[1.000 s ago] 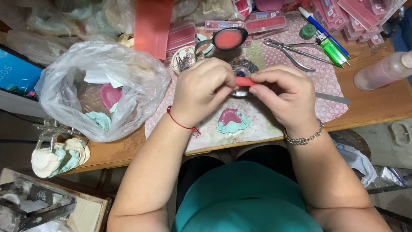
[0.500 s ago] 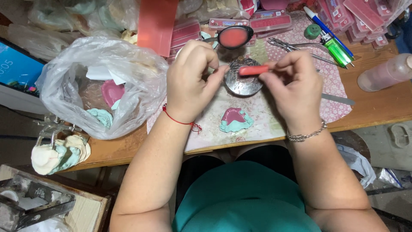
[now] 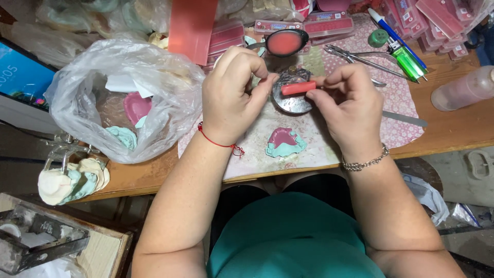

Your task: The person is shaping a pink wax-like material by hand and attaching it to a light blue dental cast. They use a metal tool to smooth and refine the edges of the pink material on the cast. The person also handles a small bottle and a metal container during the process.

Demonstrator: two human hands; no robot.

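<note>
- The worktop [image 3: 453,135] carries a patterned cloth mat [image 3: 396,103]; both hands work above its centre, so anything dropped lands on the mat.
- A clear plastic bag [image 3: 103,103] lies to the left, well apart from the hands. It holds pink and pale-green dental casts and needs no handling in this step.
- The left hand [image 3: 231,92] has its fingers curled in tight, pinching the left end of the red wax stick [image 3: 298,87]. The grip point itself is hidden behind the thumb.
- The right hand [image 3: 350,103] pinches the right end of the stick between thumb and forefinger, the other fingers folded beneath.
- The round metal burner [image 3: 293,100] stands just below the stick. Judged from this, hold the stick level and centred over it, and keep fingertips out at the ends, clear of the heat.
- The pink-and-green denture model [image 3: 285,143] lies on the mat near the person, between the wrists, within easy reach.
- The spoon of melted pink wax [image 3: 283,42] rests behind the burner; avoid knocking it with the left knuckles.
</note>
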